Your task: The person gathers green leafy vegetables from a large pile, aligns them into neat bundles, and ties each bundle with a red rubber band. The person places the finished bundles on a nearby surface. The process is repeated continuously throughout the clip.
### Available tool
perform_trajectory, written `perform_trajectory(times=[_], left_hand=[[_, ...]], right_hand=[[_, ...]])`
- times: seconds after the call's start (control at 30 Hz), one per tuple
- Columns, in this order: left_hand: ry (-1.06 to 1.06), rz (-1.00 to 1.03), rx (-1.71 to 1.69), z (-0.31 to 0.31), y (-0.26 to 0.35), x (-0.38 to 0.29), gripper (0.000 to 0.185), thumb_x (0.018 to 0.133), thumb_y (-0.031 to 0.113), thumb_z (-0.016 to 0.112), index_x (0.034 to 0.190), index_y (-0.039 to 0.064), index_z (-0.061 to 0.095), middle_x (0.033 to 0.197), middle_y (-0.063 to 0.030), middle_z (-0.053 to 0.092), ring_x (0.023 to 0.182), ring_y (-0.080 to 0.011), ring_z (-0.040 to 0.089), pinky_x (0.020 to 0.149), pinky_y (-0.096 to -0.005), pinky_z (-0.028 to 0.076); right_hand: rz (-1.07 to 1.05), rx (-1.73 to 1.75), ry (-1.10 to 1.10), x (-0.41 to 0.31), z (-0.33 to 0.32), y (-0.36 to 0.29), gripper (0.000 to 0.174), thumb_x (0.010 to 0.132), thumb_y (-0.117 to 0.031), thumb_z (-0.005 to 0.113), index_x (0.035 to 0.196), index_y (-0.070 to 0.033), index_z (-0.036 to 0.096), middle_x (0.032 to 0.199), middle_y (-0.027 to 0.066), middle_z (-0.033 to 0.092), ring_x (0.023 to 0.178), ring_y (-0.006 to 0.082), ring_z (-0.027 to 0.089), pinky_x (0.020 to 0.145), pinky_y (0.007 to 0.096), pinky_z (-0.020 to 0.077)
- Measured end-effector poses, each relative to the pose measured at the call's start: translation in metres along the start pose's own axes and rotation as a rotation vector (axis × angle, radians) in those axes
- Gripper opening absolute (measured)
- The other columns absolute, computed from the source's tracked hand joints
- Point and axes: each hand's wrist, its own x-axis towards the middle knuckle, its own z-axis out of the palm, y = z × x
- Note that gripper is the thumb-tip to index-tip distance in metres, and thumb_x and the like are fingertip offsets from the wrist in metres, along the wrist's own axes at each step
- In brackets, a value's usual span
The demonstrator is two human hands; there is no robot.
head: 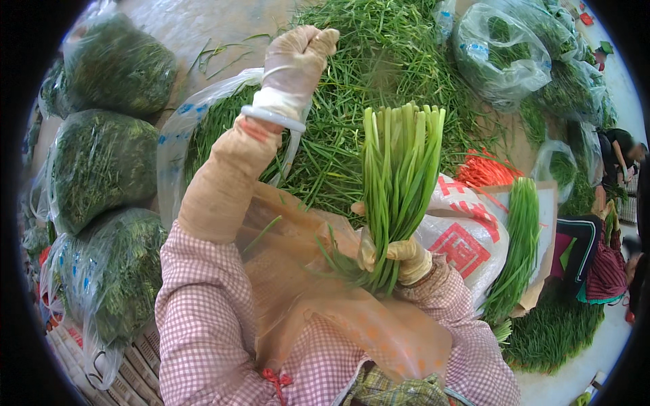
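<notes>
In a pale glove, my right hand (406, 256) grips the lower part of a bundle of green garlic chives (401, 172), which stands upright with its cut ends at the top. My left hand (304, 48), gloved and with fingers curled, is raised over the edge of a large heap of loose chives (391, 66); whether it pinches anything I cannot tell. A pale ring (273, 118) circles that wrist. A brown plastic sheet (289, 264) lies over my lap. Another bundle of chives (523, 218) rests at the right on a board, beside a pile of red ties (487, 168).
Filled clear plastic bags (104, 167) line the left side. More bags (500, 56) stand at the upper right. A white printed sack (467, 238) lies right of my lap, near standing chives (556, 330). Other people (604, 254) are at the far right.
</notes>
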Motion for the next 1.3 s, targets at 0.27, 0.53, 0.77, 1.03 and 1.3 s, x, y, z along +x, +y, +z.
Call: perform_trajectory(times=[0.27,0.53,0.77,1.03,1.3], left_hand=[[-0.478,0.065,-0.2,0.024,-0.022,-0.062,0.04,0.081,0.02,0.08,0.113,0.002,0.062,0.093,-0.0037,0.065,0.088,-0.0133,0.06,0.081,-0.0294,0.049],[0.289,-0.31,-0.658,0.005,-0.018,-0.014,0.021,0.097,0.023,0.063,0.083,0.007,0.067,0.064,0.0006,0.061,0.049,-0.0061,0.05,0.041,-0.0191,0.036],[-0.403,-0.693,-0.657,-0.036,-0.021,-0.075,0.048,0.087,0.04,0.075,0.117,0.004,0.063,0.092,-0.0039,0.066,0.078,-0.0097,0.062,0.061,-0.0237,0.05],[0.387,-0.168,0.075,-0.025,-0.01,-0.08,0.016,0.095,0.019,0.067,0.1,0.004,0.066,0.075,0.0016,0.062,0.062,-0.0063,0.055,0.056,-0.0218,0.046],[0.007,0.132,0.058,-0.076,-0.007,-0.079,0.029,0.09,0.032,0.072,0.099,0.005,0.07,0.085,-0.0032,0.067,0.074,-0.0126,0.062,0.066,-0.0279,0.051]], right_hand=[[0.051,-0.088,0.139,0.005,0.004,-0.003,0.093,0.071,-0.02,0.084,0.148,-0.003,0.035,0.078,0.01,0.065,0.067,0.021,0.062,0.06,0.0339,0.0493],[-0.199,-0.871,0.341,0.014,0.011,-0.015,0.06,0.07,-0.005,0.075,0.127,0.0,0.055,0.096,0.0063,0.068,0.079,0.0146,0.064,0.071,0.0297,0.0537],[-0.363,-1.335,0.715,0.025,0.014,-0.003,0.066,0.07,-0.007,0.076,0.131,-0.006,0.05,0.105,0.014,0.07,0.095,0.0307,0.07,0.083,0.0383,0.055],[-0.478,-1.762,0.704,0.024,-0.005,0.01,0.081,0.075,-0.02,0.079,0.144,-0.014,0.038,0.098,0.0163,0.07,0.074,0.0395,0.068,0.063,0.0452,0.0547],[-0.554,-1.817,0.719,0.025,-0.012,0.016,0.078,0.074,-0.016,0.08,0.143,-0.013,0.043,0.102,0.0129,0.071,0.084,0.0351,0.071,0.07,0.0395,0.0565]])
